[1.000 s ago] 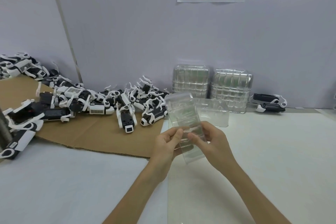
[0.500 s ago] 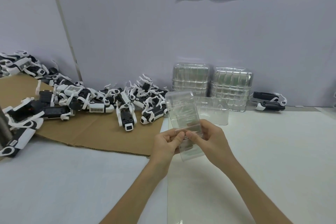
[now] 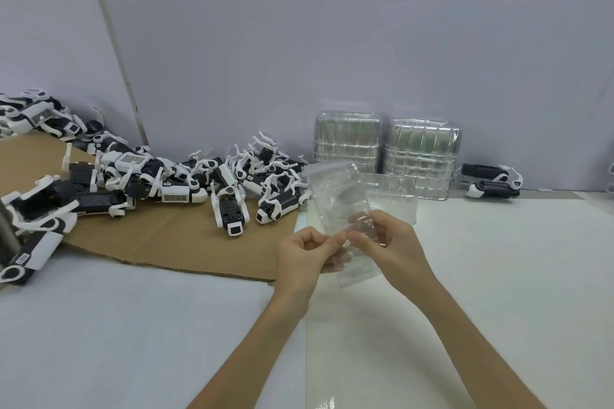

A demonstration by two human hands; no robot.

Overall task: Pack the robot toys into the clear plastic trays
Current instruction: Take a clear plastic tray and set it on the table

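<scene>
I hold a clear plastic tray (image 3: 335,196) upright above the white table, a little right of centre. My left hand (image 3: 304,254) pinches its lower left edge and my right hand (image 3: 392,242) grips its lower right side, thumbs almost meeting. A heap of black-and-white robot toys (image 3: 229,183) lies on brown cardboard (image 3: 159,236) to the left of the tray. The nearest toy (image 3: 231,211) lies nose toward me, about a hand's width left of my left hand.
Two stacks of clear trays (image 3: 347,141) (image 3: 420,156) stand against the grey back wall. Another clear tray (image 3: 397,196) sits on the table behind the held one. Two more robot toys (image 3: 491,181) lie at the back right. White table (image 3: 498,276) stretches to the right.
Both hands have shifted their hold slightly on the tray's lower part, with the thumbs now closer together. The tray stays in about the same place.
</scene>
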